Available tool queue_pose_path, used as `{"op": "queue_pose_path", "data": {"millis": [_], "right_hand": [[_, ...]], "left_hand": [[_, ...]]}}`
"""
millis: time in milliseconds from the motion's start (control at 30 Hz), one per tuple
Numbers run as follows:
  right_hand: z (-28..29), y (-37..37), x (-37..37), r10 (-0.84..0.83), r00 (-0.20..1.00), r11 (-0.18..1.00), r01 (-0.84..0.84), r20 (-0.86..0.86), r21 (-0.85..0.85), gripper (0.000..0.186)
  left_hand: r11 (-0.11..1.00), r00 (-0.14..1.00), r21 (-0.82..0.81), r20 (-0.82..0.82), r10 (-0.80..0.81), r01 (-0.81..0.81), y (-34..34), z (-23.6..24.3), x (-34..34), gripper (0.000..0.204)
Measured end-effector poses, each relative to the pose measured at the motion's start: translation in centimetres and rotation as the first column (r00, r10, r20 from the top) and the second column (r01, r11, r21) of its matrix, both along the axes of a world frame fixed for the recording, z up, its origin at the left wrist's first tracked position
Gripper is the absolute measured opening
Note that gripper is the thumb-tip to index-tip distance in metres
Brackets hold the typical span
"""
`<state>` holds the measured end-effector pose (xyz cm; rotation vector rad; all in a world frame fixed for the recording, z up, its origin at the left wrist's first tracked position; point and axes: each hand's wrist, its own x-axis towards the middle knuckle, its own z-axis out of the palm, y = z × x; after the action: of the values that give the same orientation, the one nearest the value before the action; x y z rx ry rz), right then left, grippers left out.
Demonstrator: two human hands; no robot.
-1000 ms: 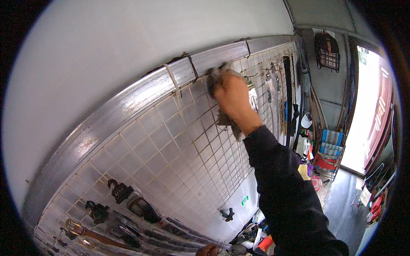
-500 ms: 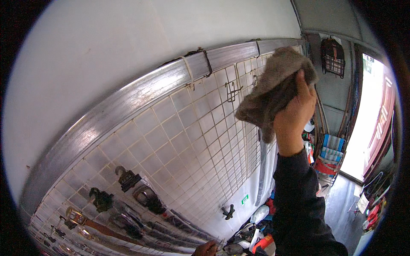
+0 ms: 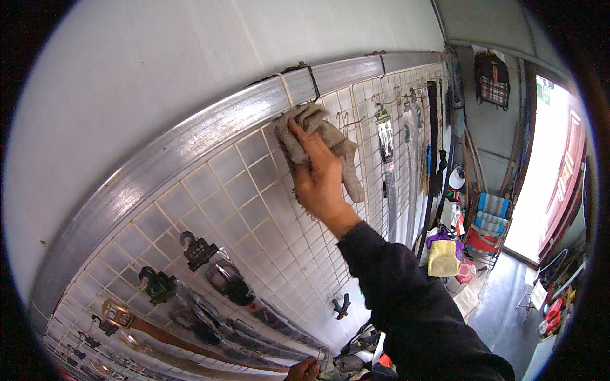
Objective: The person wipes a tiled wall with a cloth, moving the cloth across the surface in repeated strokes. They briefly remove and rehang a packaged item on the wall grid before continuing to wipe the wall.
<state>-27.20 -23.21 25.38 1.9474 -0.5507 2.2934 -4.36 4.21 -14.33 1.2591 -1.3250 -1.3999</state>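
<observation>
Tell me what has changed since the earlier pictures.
The right hand swung away to the right with the rag, then came back left to the top of the wire grid, by the metal rail. It holds the rag throughout. The left hand stays low, and the belts hang as before.

Blk plaid bag (image 3: 492,79) on far wall (image 3: 492,134); folded chair (image 3: 492,222) (blue, wht & red) below, nr bright doorway (image 3: 540,171).
</observation>
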Motion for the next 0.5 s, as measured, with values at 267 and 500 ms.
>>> {"op": "queue_pose_path", "data": {"millis": [267,500], "right_hand": [[1.6,-1.6,-5.4,-0.521,0.817,0.853,0.511,-0.248,-0.106,0.069],[2.0,-1.5,-2.5,-0.317,0.948,0.948,0.318,-0.038,0.031,0.052]], "left_hand": [[0.996,0.998,0.070,-0.001,0.055,-0.055,-0.1,-3.9,1.1,0.041],[0.599,0.803,-0.701,0.575,0.153,0.388,2.8,1.8,3.2,0.053]]}}
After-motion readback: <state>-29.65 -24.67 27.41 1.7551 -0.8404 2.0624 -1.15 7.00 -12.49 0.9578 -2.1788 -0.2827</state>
